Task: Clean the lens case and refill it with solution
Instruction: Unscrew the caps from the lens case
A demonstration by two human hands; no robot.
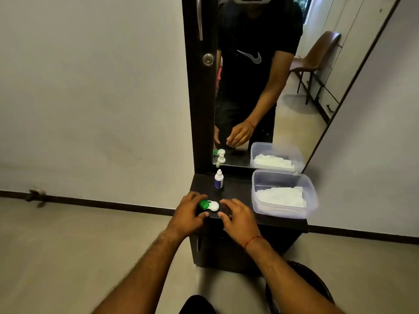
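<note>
From my end, the lens case [209,205] reads as smooth, glossy plastic, one cap green and one white. The solution bottle [218,181] is white plastic with a matt label. The dark tabletop [240,193] looks like laminate with a faint sheen. On the right, the container [283,213] is cloudy, translucent plastic holding a crumpled white wad [281,197]; cloth or tissue, I cannot tell. Far behind, the mirror [294,109] is glossy glass, and the lock [208,59] beside it is shiny metal.

Bottle [218,181] stands behind case [209,205]; tub [281,213] blocks right side.
</note>
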